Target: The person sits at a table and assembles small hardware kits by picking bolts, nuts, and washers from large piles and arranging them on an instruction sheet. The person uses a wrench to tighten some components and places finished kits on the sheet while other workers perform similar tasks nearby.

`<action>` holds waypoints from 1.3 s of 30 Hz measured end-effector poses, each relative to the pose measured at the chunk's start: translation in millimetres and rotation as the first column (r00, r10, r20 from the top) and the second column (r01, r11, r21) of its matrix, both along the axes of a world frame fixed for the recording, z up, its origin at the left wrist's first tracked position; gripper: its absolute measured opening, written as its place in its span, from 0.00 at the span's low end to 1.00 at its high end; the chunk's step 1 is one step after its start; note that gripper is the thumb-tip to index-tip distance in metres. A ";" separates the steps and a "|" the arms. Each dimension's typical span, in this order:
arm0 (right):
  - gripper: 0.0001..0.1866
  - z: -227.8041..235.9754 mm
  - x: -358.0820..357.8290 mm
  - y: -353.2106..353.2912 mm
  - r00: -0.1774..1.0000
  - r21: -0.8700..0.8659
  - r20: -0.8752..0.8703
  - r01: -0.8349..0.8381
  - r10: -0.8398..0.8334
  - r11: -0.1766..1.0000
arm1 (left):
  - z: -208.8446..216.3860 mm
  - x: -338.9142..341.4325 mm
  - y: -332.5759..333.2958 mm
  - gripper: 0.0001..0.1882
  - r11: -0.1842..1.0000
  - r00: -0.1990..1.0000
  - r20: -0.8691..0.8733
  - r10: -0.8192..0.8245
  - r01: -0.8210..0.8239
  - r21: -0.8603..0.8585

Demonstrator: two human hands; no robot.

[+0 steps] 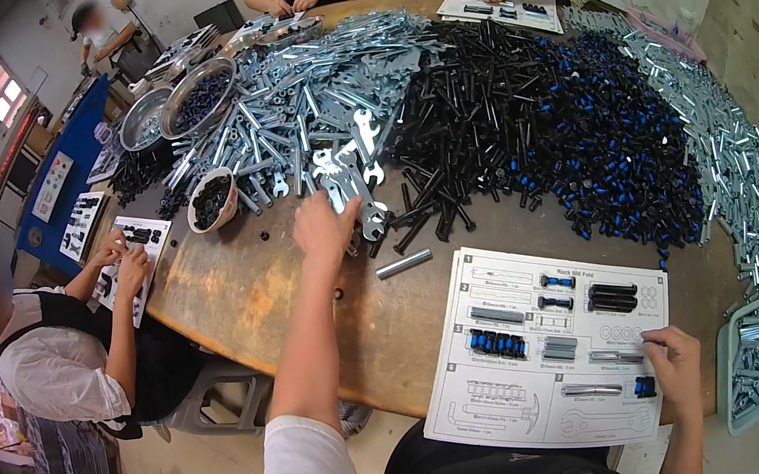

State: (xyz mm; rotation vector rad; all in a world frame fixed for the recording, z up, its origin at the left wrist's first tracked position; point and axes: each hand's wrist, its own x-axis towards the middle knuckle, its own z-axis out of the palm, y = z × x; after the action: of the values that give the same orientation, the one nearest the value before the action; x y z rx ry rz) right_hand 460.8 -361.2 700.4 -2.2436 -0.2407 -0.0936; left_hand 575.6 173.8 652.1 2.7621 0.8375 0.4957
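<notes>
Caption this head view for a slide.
Left hand reaches into flat wrenches; right hand rests on the parts sheet.

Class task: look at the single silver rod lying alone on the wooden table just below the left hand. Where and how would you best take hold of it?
Pinch the silver rod at mid-length, from above, fingers across its narrow width. It lies flat and apart from the black bolt pile, so both long sides are free.

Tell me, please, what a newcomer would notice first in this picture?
First the big heap of black bolts with blue tips at the table's centre, with a pile of shiny flat wrenches to its left. Nearer, the left hand reaches into the wrenches, while the right hand rests on a printed parts sheet carrying sorted pieces.
</notes>
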 end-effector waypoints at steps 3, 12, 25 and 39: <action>0.07 7.9 2.4 24.5 0.998 0.016 -0.007 -0.059 0.059 0.998 | 10.0 27.6 9.4 0.36 0.992 0.988 -0.143 0.048 -0.064 -0.106; 0.07 22.0 2.2 62.7 0.988 0.027 0.001 -0.155 0.155 0.987 | -43.0 52.8 77.3 0.13 0.544 0.975 0.112 0.190 -0.010 -0.839; 0.08 51.0 13.5 139.9 0.892 0.101 0.098 -0.449 0.441 0.888 | 1.8 -22.2 85.9 0.08 0.079 0.721 0.504 0.476 0.535 -0.841; 0.29 7.3 14.6 122.4 0.969 0.125 0.200 -0.170 0.143 0.978 | 57.7 -75.2 -116.1 0.21 0.509 0.771 0.482 -0.418 0.637 -0.578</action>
State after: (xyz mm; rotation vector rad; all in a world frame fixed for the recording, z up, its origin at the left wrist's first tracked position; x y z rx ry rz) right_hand 475.4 -238.8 707.7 -2.0675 -0.4986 -0.2340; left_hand 500.4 57.8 709.9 1.9577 0.0128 0.3171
